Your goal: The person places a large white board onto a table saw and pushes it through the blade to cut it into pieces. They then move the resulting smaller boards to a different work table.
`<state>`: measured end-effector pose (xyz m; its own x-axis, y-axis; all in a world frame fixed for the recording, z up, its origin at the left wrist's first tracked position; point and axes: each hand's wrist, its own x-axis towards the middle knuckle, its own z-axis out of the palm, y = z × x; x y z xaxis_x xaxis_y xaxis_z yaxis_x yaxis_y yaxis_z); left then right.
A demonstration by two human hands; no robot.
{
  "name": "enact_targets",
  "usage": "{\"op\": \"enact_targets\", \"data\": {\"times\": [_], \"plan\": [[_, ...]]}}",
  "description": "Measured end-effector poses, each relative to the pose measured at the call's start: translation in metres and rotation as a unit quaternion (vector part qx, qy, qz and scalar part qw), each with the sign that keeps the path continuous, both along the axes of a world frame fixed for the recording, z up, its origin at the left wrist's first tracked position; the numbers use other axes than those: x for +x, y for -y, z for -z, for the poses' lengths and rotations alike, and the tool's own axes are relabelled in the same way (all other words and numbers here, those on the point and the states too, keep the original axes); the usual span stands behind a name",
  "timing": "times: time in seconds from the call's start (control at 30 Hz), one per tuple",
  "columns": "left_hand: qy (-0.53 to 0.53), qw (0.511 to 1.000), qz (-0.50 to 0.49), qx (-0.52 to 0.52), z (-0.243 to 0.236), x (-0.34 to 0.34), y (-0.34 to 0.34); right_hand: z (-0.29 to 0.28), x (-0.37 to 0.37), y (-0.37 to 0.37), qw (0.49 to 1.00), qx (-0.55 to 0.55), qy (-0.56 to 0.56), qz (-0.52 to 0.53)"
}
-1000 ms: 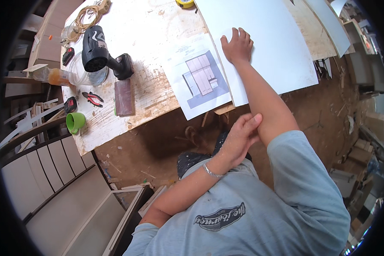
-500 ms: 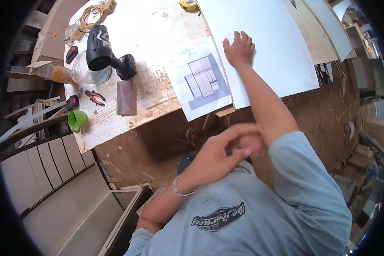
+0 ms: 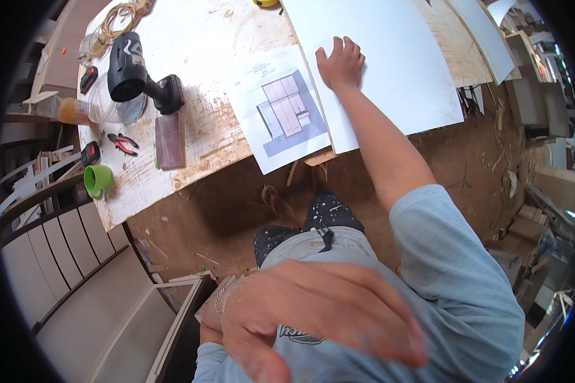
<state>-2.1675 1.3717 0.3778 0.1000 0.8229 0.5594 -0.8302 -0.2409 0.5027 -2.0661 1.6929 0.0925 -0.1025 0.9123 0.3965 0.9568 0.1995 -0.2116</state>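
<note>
Two hands are seen: the right hand (image 3: 342, 64) is pressed flat, fingers spread, on the white panel (image 3: 390, 70) at one o'clock on the tabletop (image 3: 204, 38), while the left hand (image 3: 313, 319), blurred and empty, is raised at six o'clock, so the panel could be slid onto the drawing sheet (image 3: 281, 112) at its nine o'clock.

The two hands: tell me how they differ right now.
The right hand lies flat, fingers spread, on the white board; the left hand is raised close to the camera, off the bench. The right hand looks small and sharp, the left hand large and blurred. Both are bare and hold nothing.
</note>
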Motion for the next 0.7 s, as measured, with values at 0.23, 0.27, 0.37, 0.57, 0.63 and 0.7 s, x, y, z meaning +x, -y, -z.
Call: {"op": "enact_targets", "data": {"times": [0.23,0.27,0.37,0.57,0.63,0.7], "plan": [[0.284,0.95,-0.125,-0.036,-0.036,0.079,0.01,0.002,-0.003,0.002,1.0,-0.019,-0.008,-0.005],[0.224,0.972,-0.056,-0.048,-0.034,0.047,0.005,-0.001,-0.006,0.001,1.0,-0.023,-0.01,-0.008],[-0.037,0.998,0.036,-0.029,-0.012,-0.022,-0.005,0.0,-0.002,0.003,0.999,-0.037,-0.008,-0.001],[-0.259,0.932,0.252,0.001,0.072,-0.107,0.043,-0.007,-0.002,0.004,0.999,-0.028,-0.017,0.0],[-0.208,0.931,0.269,-0.133,0.153,-0.129,0.086,-0.011,0.001,0.006,0.999,-0.033,-0.006,0.007],[-0.582,0.713,0.073,-0.385,0.256,-0.144,0.148,-0.013,-0.006,0.007,1.0,-0.023,0.003,0.006]]}}
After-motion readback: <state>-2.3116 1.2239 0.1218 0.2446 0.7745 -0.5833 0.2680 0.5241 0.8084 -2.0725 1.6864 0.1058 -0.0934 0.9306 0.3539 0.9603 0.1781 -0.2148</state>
